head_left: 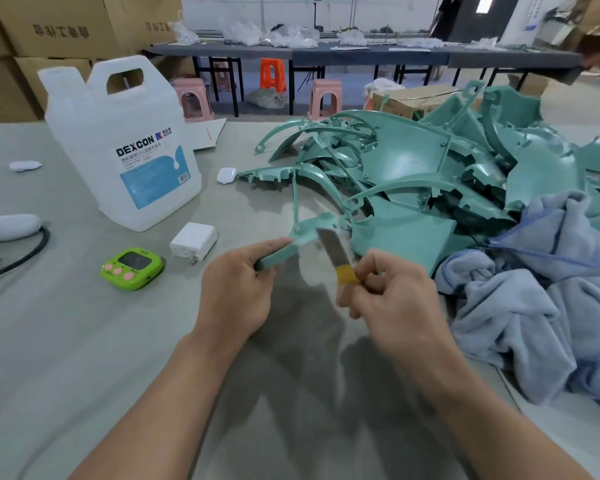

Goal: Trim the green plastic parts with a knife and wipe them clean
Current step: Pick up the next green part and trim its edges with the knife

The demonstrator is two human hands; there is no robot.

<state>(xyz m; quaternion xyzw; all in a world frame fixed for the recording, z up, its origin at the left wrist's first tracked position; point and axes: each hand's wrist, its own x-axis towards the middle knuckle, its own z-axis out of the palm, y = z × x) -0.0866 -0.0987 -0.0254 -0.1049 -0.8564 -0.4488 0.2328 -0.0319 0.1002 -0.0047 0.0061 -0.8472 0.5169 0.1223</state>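
My left hand [236, 289] grips the near end of a long, thin green plastic part [297, 233] that reaches away toward the pile. My right hand [392, 296] holds a small knife [333, 251] with a bare metal blade and yellow tape around its handle. The blade tip lies against the flat end of the held part. A big heap of green plastic parts [430, 174] covers the right half of the table. A crumpled blue-grey cloth [541, 296] lies at the right, beside my right hand.
A large clear jug [122, 143] with a blue label stands at the left. Near it lie a green timer [131, 268], a white charger [193, 240], a small white case [226, 175] and a cabled device [7, 228]. Cardboard boxes, stools and long tables stand behind.
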